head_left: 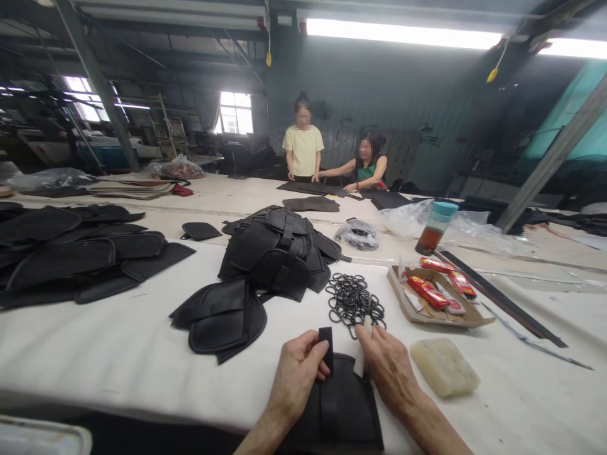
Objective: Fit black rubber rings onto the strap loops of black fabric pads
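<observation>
Close to the table's near edge lies a black padded panel with a strap along its middle. My left hand is closed, pinching the raised end of the black strap between thumb and fingers. Just above the panel's right side, my right hand grips a pale flat strip; its exact kind is unclear. Beyond the right hand sits a loose pile of black rings. A yellowish translucent block rests to the right of that hand.
Finished-looking black pieces are stacked in a pile, with more at left. A cardboard tray holds red packets; behind it stands a teal-lidded bottle. Dark strips lie at right. Two people work across the table.
</observation>
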Demonstrator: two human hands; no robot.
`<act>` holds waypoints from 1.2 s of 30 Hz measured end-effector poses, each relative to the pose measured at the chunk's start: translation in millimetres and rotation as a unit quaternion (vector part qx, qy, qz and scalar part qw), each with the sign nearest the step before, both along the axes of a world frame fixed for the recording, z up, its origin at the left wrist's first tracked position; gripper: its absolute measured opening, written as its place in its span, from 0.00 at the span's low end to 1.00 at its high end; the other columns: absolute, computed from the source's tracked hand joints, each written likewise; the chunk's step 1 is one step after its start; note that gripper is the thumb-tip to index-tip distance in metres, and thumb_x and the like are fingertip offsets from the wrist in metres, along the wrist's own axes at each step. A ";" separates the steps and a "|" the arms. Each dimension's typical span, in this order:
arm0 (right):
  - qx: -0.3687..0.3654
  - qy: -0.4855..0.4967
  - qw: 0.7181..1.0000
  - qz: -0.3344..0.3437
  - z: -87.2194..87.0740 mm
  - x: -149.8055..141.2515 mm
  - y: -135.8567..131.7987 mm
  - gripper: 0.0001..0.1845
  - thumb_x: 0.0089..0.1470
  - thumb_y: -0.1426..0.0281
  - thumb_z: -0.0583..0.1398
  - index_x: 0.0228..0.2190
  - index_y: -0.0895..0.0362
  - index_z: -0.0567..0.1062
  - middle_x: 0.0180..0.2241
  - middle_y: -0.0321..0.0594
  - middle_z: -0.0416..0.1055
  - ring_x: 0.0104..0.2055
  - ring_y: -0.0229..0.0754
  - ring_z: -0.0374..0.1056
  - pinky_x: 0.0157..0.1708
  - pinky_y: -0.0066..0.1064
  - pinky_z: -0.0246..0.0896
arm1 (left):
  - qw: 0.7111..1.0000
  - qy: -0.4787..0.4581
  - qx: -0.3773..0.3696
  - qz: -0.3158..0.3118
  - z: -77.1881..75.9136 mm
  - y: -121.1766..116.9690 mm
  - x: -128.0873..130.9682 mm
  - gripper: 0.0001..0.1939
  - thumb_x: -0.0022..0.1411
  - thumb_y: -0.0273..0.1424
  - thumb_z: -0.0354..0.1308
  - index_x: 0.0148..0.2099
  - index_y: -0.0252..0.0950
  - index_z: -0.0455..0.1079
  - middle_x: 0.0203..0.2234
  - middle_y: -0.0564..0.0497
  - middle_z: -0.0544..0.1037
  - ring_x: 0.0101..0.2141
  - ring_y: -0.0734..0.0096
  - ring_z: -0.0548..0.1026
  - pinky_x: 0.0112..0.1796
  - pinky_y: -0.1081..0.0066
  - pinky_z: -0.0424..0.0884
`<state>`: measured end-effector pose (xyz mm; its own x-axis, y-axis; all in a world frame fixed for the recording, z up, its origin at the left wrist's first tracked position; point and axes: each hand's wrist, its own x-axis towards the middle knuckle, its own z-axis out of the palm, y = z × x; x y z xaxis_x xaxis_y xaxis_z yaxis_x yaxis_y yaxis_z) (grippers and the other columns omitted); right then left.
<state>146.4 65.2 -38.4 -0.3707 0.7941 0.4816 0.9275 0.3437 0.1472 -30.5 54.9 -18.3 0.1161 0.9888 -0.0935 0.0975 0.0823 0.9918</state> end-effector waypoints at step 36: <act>-0.186 0.624 0.758 0.039 41.5 -26.3 4.7 0.11 0.50 0.63 0.59 0.30 0.53 0.62 0.28 0.36 0.72 0.28 0.39 0.70 0.31 0.34 0.68 | 0.998 -0.028 -0.052 -0.012 4.7 8.2 0.4 0.11 0.55 0.33 0.53 0.26 0.32 0.70 0.13 0.53 0.71 0.17 0.73 0.71 0.22 0.75 0.68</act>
